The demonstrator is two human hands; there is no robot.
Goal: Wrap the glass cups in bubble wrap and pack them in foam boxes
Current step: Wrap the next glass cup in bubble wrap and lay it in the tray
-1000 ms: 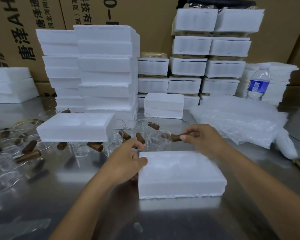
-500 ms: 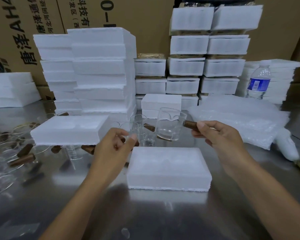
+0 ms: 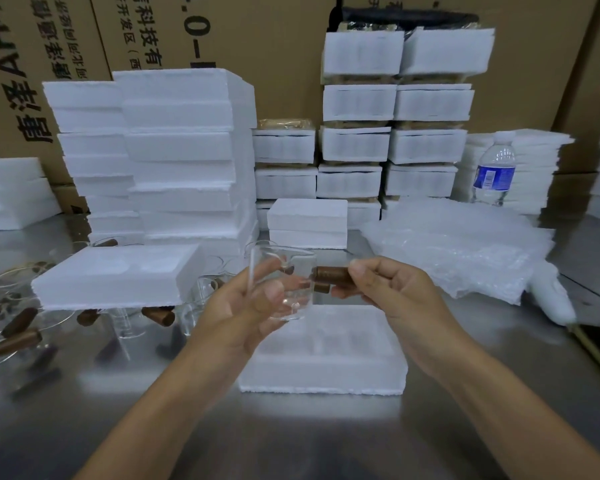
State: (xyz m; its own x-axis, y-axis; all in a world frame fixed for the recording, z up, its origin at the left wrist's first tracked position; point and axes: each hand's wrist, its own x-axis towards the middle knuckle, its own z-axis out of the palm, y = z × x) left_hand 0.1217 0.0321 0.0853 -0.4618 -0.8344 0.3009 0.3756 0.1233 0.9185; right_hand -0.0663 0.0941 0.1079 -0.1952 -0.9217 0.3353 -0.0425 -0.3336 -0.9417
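Observation:
A clear glass cup (image 3: 284, 271) with a brown wooden handle (image 3: 331, 276) hangs in the air above an open white foam box (image 3: 326, 370) on the steel table. My right hand (image 3: 388, 292) pinches the handle. My left hand (image 3: 243, 310) cups the glass body from the left and below. A pile of bubble wrap (image 3: 465, 251) lies to the right. Several more glass cups with brown handles (image 3: 18, 327) stand at the left, partly under a second foam box (image 3: 118, 277) that rests on top of them.
Tall stacks of foam boxes (image 3: 174, 154) rise behind, with taped packed boxes (image 3: 395, 140) at centre right. A water bottle (image 3: 494, 171) stands at the back right before stacked foam sheets (image 3: 534, 168). Cardboard cartons (image 3: 222, 29) form the back wall. A white roll (image 3: 551, 299) lies at the right edge.
My right hand has lifted a glass cup by its handle from the group and brought it over the foam box. My left hand left the box and closed on the cup.

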